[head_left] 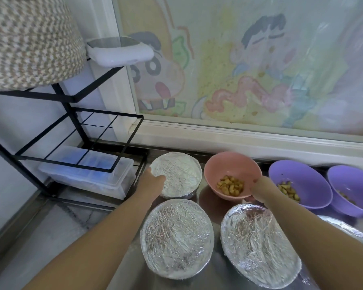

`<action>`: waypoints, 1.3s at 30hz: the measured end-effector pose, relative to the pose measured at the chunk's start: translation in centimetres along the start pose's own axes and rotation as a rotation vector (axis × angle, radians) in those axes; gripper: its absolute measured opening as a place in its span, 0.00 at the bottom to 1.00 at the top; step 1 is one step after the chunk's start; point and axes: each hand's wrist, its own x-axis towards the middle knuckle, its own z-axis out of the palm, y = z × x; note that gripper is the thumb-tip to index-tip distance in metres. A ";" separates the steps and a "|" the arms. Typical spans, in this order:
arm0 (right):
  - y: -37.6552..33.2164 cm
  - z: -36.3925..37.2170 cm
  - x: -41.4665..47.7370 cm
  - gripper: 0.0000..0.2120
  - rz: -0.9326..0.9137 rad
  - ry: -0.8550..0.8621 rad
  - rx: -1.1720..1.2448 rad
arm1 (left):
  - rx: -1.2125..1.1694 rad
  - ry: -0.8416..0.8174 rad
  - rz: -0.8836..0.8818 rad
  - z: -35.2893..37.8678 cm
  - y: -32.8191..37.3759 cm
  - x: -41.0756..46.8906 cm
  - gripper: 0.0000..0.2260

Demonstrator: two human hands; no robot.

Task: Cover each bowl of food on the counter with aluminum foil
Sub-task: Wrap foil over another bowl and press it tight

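Note:
Three foil-covered bowls stand on the steel counter: a far one (180, 170), a near left one (177, 237) and a near right one (258, 245). My left hand (152, 181) grips the near left rim of the far foil-covered bowl. A pink bowl (232, 166) holding yellow food pieces stands uncovered beside it, slightly tilted. My right hand (260, 189) grips its near right rim. Two purple bowls (298, 178) (350, 185) with the same food stand uncovered to the right. The edge of another foil-covered bowl (348, 229) shows at far right.
A black wire rack (76, 126) stands at left over a clear plastic box (88, 176). A woven basket (29, 42) and a white container (117, 51) sit on its upper shelf. A window with painted cartoon figures (249, 70) runs behind the counter.

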 end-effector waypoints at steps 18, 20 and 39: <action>10.4 -17.5 -17.3 0.20 -0.428 0.168 0.032 | -0.194 -0.562 0.211 13.0 9.3 -18.7 0.08; 14.3 -19.2 -18.5 0.17 -0.426 0.152 0.034 | -0.170 -0.605 0.202 16.0 8.9 -21.4 0.07; 51.2 -18.8 -16.4 0.48 0.177 -0.045 -0.432 | 0.053 -0.792 -0.103 33.4 -0.6 -32.3 0.11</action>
